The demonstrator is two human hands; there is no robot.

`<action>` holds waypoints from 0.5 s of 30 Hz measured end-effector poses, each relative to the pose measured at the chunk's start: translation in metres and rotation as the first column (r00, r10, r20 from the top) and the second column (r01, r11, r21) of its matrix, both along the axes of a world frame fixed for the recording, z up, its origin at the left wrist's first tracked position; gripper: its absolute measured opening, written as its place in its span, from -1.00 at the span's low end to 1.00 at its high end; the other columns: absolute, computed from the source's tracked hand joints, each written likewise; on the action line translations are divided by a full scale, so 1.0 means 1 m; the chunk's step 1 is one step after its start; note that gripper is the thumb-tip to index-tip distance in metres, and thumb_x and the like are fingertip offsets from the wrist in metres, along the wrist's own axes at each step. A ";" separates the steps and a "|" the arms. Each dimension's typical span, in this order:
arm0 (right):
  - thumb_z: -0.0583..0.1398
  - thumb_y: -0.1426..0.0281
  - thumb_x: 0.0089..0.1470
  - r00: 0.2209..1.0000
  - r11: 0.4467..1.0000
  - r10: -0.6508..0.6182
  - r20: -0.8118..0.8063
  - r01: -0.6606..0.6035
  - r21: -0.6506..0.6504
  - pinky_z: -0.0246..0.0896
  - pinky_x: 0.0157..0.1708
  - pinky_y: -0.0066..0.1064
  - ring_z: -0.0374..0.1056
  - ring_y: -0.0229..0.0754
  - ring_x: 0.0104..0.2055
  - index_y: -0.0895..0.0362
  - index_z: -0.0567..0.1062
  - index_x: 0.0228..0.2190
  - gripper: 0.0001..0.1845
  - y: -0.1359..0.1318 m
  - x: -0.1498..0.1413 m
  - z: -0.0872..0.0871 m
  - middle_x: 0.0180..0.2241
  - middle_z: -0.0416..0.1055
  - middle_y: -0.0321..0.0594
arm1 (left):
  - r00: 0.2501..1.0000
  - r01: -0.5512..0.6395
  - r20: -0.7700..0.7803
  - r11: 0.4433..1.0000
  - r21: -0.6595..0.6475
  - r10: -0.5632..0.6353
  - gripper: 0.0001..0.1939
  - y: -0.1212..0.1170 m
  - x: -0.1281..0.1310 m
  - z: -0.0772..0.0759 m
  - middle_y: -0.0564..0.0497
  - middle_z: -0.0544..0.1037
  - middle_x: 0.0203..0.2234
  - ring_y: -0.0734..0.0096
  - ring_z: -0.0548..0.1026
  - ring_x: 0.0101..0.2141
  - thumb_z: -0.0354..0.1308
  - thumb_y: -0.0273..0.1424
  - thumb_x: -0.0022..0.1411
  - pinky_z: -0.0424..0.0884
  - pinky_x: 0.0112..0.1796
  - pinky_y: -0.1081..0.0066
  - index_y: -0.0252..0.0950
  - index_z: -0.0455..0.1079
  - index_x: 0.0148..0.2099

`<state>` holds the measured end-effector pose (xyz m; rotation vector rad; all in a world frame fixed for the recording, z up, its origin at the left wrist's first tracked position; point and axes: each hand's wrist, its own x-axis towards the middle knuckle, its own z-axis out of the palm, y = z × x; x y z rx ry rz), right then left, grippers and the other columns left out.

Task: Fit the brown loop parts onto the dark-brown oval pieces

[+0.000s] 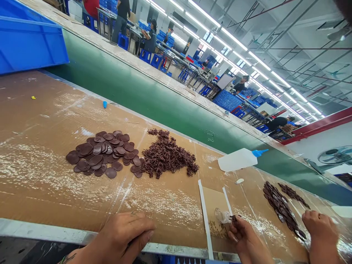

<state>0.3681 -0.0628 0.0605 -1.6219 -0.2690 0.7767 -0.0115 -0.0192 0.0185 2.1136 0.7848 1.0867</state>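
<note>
One bottle, contents indistinct, lies past the right hand pinching a brown piece; left hand curled, grip unclear.

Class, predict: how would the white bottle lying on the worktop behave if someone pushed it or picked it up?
The white bottle lies on its side, so a push might roll it. Its smooth, plastic-looking surface could be slippery, and its walls probably flex when squeezed.

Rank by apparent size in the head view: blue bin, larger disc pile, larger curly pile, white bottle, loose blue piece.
Blue bin
Larger disc pile and larger curly pile: too alike to rank
White bottle
Loose blue piece
</note>
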 end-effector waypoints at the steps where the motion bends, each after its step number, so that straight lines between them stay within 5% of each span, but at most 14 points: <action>1: 0.59 0.23 -0.30 1.000 1.000 -0.003 0.001 0.003 -0.002 0.39 -0.50 -0.58 0.34 -0.32 -0.45 0.14 0.58 -0.43 -0.57 0.000 0.000 0.000 -0.50 0.45 -0.37 | 1.000 -0.002 0.023 1.000 0.010 0.002 -0.79 0.000 0.001 0.000 0.01 0.69 -0.32 0.30 0.68 -0.32 0.01 -0.44 0.53 0.56 -0.31 0.43 -0.20 0.50 -0.06; 15: 0.59 0.22 -0.38 1.000 1.000 -0.007 0.003 0.007 0.004 0.40 -0.53 -0.57 0.32 -0.32 -0.47 0.11 0.59 -0.45 -0.55 -0.001 0.005 -0.002 -0.50 0.47 -0.38 | 0.996 -0.021 0.082 1.000 0.014 0.020 -0.79 0.000 0.003 -0.010 0.02 0.69 -0.31 0.32 0.66 -0.36 0.01 -0.43 0.53 0.53 -0.32 0.43 -0.19 0.49 -0.04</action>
